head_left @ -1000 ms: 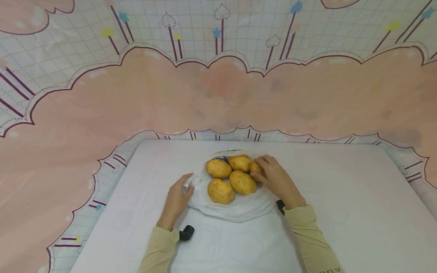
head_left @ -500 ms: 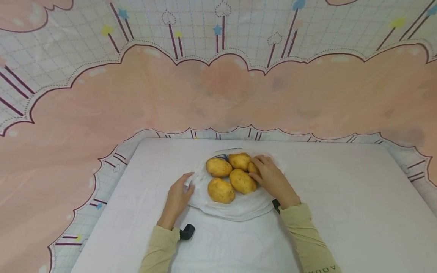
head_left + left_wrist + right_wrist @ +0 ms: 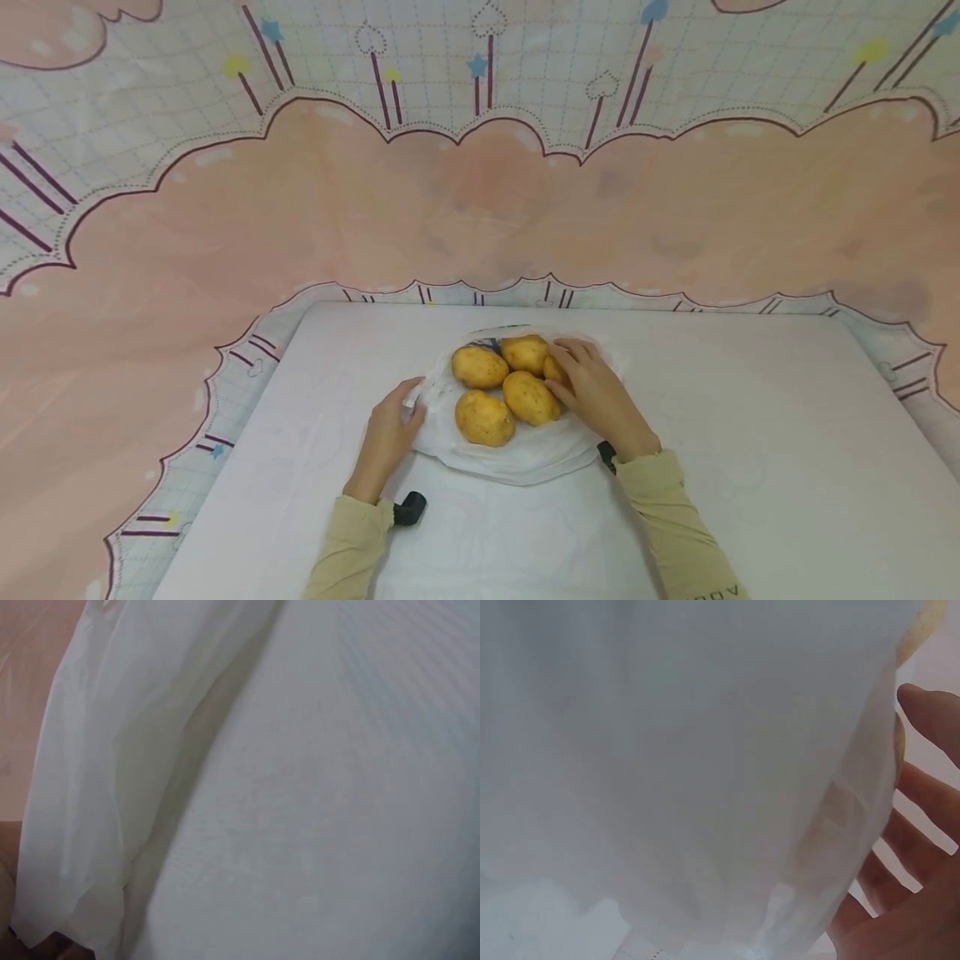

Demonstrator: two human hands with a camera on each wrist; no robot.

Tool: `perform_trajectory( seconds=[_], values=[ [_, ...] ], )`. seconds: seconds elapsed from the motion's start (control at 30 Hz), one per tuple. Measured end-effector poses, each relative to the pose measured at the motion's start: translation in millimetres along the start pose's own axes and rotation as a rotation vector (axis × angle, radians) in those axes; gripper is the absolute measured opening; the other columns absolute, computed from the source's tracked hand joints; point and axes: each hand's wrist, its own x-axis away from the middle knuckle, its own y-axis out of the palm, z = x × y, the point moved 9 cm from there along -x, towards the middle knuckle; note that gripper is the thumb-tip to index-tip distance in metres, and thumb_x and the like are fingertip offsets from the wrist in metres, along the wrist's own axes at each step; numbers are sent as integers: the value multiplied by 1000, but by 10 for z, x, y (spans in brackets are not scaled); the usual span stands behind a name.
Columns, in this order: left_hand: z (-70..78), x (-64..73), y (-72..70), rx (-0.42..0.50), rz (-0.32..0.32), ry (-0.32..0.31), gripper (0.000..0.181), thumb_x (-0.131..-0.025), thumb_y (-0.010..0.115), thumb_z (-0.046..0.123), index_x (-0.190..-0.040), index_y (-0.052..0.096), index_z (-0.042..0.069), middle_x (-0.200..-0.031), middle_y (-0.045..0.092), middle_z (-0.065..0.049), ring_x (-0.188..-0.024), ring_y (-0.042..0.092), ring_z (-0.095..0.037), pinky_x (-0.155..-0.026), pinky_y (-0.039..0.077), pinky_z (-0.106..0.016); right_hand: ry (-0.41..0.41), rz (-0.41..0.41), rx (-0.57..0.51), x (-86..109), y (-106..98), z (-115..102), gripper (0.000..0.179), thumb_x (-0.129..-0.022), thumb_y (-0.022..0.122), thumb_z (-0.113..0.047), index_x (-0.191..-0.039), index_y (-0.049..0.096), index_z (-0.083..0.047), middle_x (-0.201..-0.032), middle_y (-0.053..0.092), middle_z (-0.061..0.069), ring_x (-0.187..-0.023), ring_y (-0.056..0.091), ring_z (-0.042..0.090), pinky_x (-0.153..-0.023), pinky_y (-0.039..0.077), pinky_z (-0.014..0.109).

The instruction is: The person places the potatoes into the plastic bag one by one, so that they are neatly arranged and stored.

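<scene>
Several yellow potatoes (image 3: 482, 418) lie on an open white plastic bag (image 3: 517, 467) with a small dark blue print. My right hand (image 3: 600, 400) reaches over the bag's right side and grips the rightmost potato (image 3: 553, 373), which it mostly covers. In the right wrist view, the thumb and spread fingers (image 3: 930, 787) curve around the bag's edge, where a sliver of potato shows. At the left side, my left hand (image 3: 384, 437) holds the bag's rim between thumb and fingers. White plastic (image 3: 90, 787) hangs before the left wrist camera and hides nearly all of that hand.
The bag rests on a white-covered table (image 3: 750, 467). A patterned cloth backdrop (image 3: 480, 208) with pink scalloped shapes hangs behind the table and along its sides. Black wrist cameras (image 3: 410, 508) sit at both cuffs.
My right hand has shifted slightly left with the rightmost potato, bringing it closer to the others. My left hand stays at the bag's left rim.
</scene>
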Motion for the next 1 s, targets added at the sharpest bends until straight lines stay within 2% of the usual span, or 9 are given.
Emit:
perform_trajectory(
  seconds=[0.13,0.3,0.5,0.63,0.73,1.0],
  values=[
    [4,1,-34,2,11,15,43,-93,63,5,-135,57,5,-138,59,-20,-132,52,-37,-109,42,-52,-13,20,-7,6,-24,-38,51,-93,70,-21,-137,54,0,-138,52,18,-132,44,35,-109,43,50],
    [-31,7,-93,-6,7,-36,44,-94,64,10,-137,56,6,-139,58,-19,-132,51,-36,-110,41,-51,-35,9,-4,12,-63,-106,54,-94,70,-23,-139,52,1,-139,52,18,-133,45,33,-111,41,48],
    [51,23,-244,-60,63,-65,46,-93,66,14,-137,56,5,-127,60,-22,-120,57,-37,-103,45,-52,-54,17,0,42,-126,-131,51,-95,68,-22,-137,53,0,-138,52,17,-132,46,32,-110,43,47],
    [171,15,-329,-68,89,-35,45,-93,67,14,-135,57,5,-129,55,-21,-122,52,-37,-105,43,-52,-57,37,-14,69,-215,-146,50,-94,69,-24,-135,54,-1,-138,52,18,-130,48,33,-107,45,47],
    [289,-2,-386,-67,108,14,44,-93,68,13,-134,58,4,-132,54,-22,-125,48,-39,-107,41,-53,-56,45,-7,79,-276,-155,52,-94,69,-26,-137,53,-1,-138,52,18,-129,49,33,-106,46,48],
    [612,-36,-479,-109,172,146,39,-90,71,12,-128,64,8,-125,61,-16,-116,53,-36,-100,42,-51,-53,64,12,136,-427,-172,59,-92,72,-26,-140,49,0,-140,50,17,-130,47,33,-104,47,49]
  ],
)
